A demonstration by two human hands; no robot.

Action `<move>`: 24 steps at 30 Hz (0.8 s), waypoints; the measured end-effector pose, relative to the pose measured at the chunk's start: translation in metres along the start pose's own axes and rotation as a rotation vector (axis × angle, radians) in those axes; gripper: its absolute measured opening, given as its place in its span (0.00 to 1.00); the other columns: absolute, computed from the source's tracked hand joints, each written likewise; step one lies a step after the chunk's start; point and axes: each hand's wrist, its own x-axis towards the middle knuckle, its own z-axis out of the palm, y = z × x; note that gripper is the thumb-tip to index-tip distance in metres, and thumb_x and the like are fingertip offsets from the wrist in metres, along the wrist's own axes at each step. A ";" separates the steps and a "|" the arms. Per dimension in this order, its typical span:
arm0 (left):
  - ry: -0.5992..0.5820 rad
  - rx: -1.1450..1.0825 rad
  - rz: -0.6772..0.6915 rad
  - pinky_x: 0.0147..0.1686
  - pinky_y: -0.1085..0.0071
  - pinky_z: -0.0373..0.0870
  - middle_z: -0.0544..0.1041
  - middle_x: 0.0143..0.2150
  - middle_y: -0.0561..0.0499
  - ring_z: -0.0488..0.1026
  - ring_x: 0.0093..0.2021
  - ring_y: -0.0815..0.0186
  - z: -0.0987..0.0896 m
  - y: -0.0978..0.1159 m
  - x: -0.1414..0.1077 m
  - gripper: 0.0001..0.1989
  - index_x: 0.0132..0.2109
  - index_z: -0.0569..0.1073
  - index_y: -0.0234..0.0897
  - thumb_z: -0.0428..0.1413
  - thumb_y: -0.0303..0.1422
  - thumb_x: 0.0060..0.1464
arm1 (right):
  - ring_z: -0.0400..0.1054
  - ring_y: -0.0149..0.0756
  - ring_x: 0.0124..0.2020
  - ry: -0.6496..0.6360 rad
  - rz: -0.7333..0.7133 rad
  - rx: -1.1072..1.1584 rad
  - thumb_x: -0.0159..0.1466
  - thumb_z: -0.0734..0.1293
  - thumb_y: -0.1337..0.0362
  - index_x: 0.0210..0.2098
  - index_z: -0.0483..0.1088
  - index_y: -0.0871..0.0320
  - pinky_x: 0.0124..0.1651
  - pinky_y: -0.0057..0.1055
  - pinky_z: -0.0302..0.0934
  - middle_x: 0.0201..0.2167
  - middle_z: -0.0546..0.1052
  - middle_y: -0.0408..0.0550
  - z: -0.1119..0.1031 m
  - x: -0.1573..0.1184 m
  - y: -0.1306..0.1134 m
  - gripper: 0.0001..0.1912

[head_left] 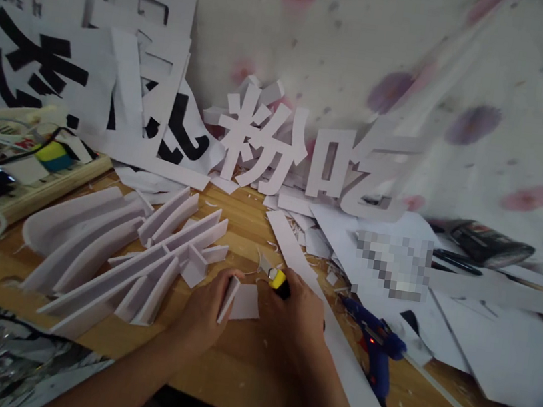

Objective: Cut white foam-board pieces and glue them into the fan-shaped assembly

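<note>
Near the middle of the wooden table, my left hand (206, 305) is closed on a small white foam board piece (229, 298), held on edge. My right hand (293, 314) grips a yellow and black utility knife (278, 280), its blade pointing up and to the left. Between the hands a flat white rectangle of board (246, 302) lies on the wood, partly hidden by my right fingers. Left of my left hand rests a white built-up foam character (163, 256) with raised side walls.
A blue glue gun (380, 347) with a lit red light and a glue stick lies at right, beside a long white strip (348, 376). White cut-out characters (264, 142) stand at the back. A power strip (27, 176) with cables is at left.
</note>
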 end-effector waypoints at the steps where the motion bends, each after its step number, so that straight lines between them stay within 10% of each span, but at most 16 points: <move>1: 0.017 -0.035 -0.014 0.46 0.63 0.68 0.73 0.45 0.45 0.72 0.46 0.62 -0.001 0.002 0.001 0.13 0.49 0.61 0.39 0.41 0.26 0.58 | 0.69 0.38 0.31 -0.001 0.017 -0.011 0.60 0.63 0.59 0.34 0.67 0.54 0.29 0.29 0.51 0.31 0.76 0.45 0.003 0.001 0.000 0.06; 4: 0.063 -0.205 -0.099 0.45 0.66 0.68 0.72 0.45 0.47 0.71 0.46 0.63 -0.003 0.009 0.004 0.11 0.48 0.63 0.40 0.44 0.33 0.60 | 0.69 0.43 0.39 0.002 -0.005 -0.032 0.60 0.64 0.59 0.43 0.65 0.58 0.36 0.31 0.56 0.38 0.75 0.51 0.013 0.004 0.003 0.14; 9: -0.135 -0.700 -0.391 0.14 0.79 0.53 0.59 0.21 0.62 0.53 0.16 0.75 -0.001 0.010 0.002 0.23 0.47 0.61 0.42 0.52 0.52 0.51 | 0.65 0.46 0.42 0.012 -0.068 -0.016 0.59 0.64 0.65 0.44 0.67 0.61 0.44 0.39 0.59 0.39 0.73 0.56 0.021 0.005 0.009 0.14; 14: -0.251 -0.960 -0.388 0.11 0.80 0.42 0.52 0.17 0.65 0.43 0.14 0.78 -0.003 0.009 0.005 0.30 0.38 0.61 0.40 0.55 0.60 0.41 | 0.65 0.41 0.40 0.100 -0.146 0.411 0.63 0.61 0.61 0.36 0.72 0.58 0.45 0.38 0.60 0.36 0.74 0.53 -0.002 -0.001 -0.006 0.11; 19: -0.287 -0.902 -0.434 0.12 0.79 0.45 0.54 0.16 0.65 0.45 0.13 0.78 -0.008 0.014 0.002 0.26 0.38 0.62 0.39 0.55 0.57 0.45 | 0.68 0.33 0.33 -0.458 -0.239 0.912 0.62 0.62 0.55 0.38 0.71 0.57 0.36 0.29 0.62 0.31 0.74 0.45 -0.017 -0.006 -0.027 0.13; 24: -0.350 -0.465 -0.440 0.15 0.79 0.55 0.68 0.24 0.58 0.61 0.19 0.73 -0.057 0.040 -0.016 0.30 0.57 0.59 0.42 0.58 0.44 0.49 | 0.60 0.28 0.21 -0.400 -0.072 1.054 0.59 0.63 0.52 0.28 0.64 0.57 0.24 0.25 0.56 0.20 0.66 0.38 -0.012 -0.002 -0.035 0.14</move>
